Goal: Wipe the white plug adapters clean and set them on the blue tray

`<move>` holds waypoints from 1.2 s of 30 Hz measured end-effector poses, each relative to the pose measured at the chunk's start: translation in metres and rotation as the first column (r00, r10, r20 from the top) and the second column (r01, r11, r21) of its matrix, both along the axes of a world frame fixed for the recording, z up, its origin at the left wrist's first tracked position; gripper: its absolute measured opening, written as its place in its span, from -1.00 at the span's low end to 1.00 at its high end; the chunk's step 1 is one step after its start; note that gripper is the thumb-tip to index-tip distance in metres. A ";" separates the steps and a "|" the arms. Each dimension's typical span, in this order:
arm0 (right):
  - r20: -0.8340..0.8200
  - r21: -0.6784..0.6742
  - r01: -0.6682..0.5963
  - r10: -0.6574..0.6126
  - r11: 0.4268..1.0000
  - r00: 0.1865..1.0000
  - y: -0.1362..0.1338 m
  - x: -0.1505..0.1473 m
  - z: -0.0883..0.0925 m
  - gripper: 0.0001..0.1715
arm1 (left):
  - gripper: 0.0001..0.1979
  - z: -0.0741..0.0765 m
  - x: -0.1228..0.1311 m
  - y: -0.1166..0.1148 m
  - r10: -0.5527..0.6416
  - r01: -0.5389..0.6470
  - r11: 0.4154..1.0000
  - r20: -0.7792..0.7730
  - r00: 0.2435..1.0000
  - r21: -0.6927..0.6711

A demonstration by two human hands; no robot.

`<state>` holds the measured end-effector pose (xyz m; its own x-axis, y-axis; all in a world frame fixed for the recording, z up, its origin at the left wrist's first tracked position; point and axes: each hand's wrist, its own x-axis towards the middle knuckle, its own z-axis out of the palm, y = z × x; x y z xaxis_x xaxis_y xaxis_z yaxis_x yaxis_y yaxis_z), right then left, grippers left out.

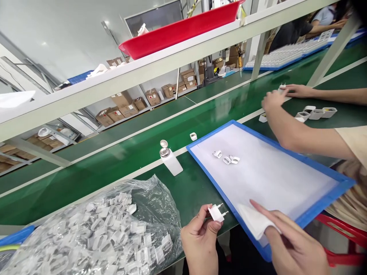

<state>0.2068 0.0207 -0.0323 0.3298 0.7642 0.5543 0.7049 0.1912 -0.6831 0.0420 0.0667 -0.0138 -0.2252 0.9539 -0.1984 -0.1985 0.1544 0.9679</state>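
Between the thumb and fingers of my left hand (pixel 202 238) is a white two-pin plug piece (pixel 217 213), its metal pins pointing right. My right hand (pixel 295 244) grips a folded white cloth (pixel 255 219), index finger stretched along it, over the near edge of a blue-rimmed white tray (pixel 318 162). Several small white plug parts (pixel 227 159) lie on the tray toward its far left. A clear plastic bag (pixel 100 233) full of similar white parts sits to the left of my left hand. Beyond it stands a white dispenser bottle (pixel 172 162) with its metal lid raised.
A co-worker's hands (pixel 275 97) hold a small white part at the right, near several white housings (pixel 315 113). One housing (pixel 193 136) stands by the tray's far corner. A red tray (pixel 183 28) rests on the overhead shelf. Farther off is a blue tray of white parts (pixel 286 55).
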 end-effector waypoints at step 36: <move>0.406 0.197 -0.298 0.199 0.934 0.892 0.003 -0.012 0.031 -0.37 | -0.58 0.019 0.010 0.001 -0.065 0.067 0.997 -0.057 0.996 0.045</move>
<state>0.1947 0.0241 -0.0012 -0.1216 0.6151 0.7790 0.8040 0.5213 -0.2861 0.0515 0.0673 0.0055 -0.1709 0.9751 -0.1416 -0.1349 0.1192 0.9837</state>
